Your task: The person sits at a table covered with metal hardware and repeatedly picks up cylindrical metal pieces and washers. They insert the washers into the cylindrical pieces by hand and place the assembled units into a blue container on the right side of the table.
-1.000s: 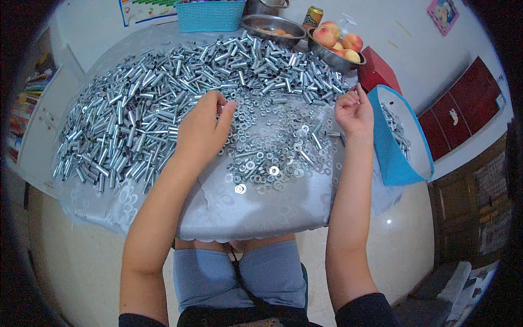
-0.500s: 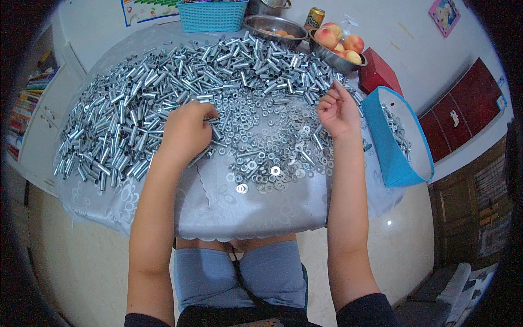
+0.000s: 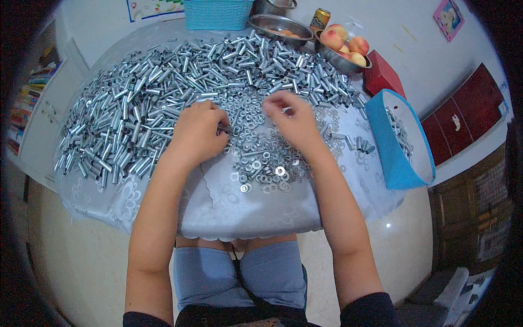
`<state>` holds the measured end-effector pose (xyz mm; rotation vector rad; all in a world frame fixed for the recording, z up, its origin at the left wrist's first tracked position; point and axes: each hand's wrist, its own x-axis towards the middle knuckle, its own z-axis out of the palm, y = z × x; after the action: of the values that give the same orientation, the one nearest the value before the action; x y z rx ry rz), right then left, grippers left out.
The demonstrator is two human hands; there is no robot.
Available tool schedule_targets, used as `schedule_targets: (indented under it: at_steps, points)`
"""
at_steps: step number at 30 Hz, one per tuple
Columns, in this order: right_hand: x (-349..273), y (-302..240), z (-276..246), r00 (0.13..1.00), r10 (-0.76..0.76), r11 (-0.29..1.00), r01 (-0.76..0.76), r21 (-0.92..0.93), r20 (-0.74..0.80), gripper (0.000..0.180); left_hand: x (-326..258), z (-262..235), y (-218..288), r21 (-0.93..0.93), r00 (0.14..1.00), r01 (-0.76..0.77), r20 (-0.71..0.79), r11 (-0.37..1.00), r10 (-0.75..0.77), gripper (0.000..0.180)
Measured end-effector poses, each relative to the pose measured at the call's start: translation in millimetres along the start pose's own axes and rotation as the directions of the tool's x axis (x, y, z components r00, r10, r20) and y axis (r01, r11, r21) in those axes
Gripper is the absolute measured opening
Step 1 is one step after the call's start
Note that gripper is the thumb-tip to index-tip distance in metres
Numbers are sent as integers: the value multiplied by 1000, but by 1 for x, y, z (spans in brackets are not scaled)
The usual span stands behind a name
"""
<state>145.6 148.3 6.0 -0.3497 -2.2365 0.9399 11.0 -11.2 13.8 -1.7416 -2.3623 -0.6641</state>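
Note:
A heap of silvery metal sleeves point(image 3: 147, 103) spreads over the cloth-covered table. At its right edge my left hand point(image 3: 199, 131) is closed, its thumb and fingertips together. A dark sliver of metal shows at those fingertips, too small to name. Hex nuts point(image 3: 248, 111) lie just right of that hand. Above them hovers my right hand point(image 3: 297, 120), fingers curled and smeared by motion, so what it holds cannot be told. Flat washers point(image 3: 280, 171), mixed with some bolts, are piled nearer me, below the right hand.
At the right table edge a blue fabric bin point(image 3: 389, 147) holds metal parts. A red box point(image 3: 384, 76), a steel bowl of peaches point(image 3: 348, 65), a drink can point(image 3: 320, 19), another steel bowl point(image 3: 267, 23) and a blue basket point(image 3: 218, 15) line the back.
My right hand has moved left and nearer me, from beside the blue bin to over the nuts. My left hand has shifted slightly right. A few sleeves now show near the bin where my right arm was.

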Motion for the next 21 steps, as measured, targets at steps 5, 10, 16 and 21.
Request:
schedule_targets:
  at_steps: [5, 10, 16, 21]
  points:
    - [-8, -2, 27, 920, -256, 932, 316, -177, 296, 28, 1, 5, 1, -22, 999, -4, -40, 1000, 3, 18]
    - [-5, -5, 28, 903, -254, 914, 342, -219, 347, 25, 1, 3, -2, -47, 998, 42, -51, 998, -45, 18]
    - [-4, 4, 16, 915, -216, 897, 324, -300, 341, 21, 3, 4, 1, -88, 997, 74, -29, 993, -77, 17]
    - [-2, -8, 11, 999, -9, 1000, 9, -15, 32, 18, 3, 1, 5, -122, 995, 101, 8, 987, -100, 20]
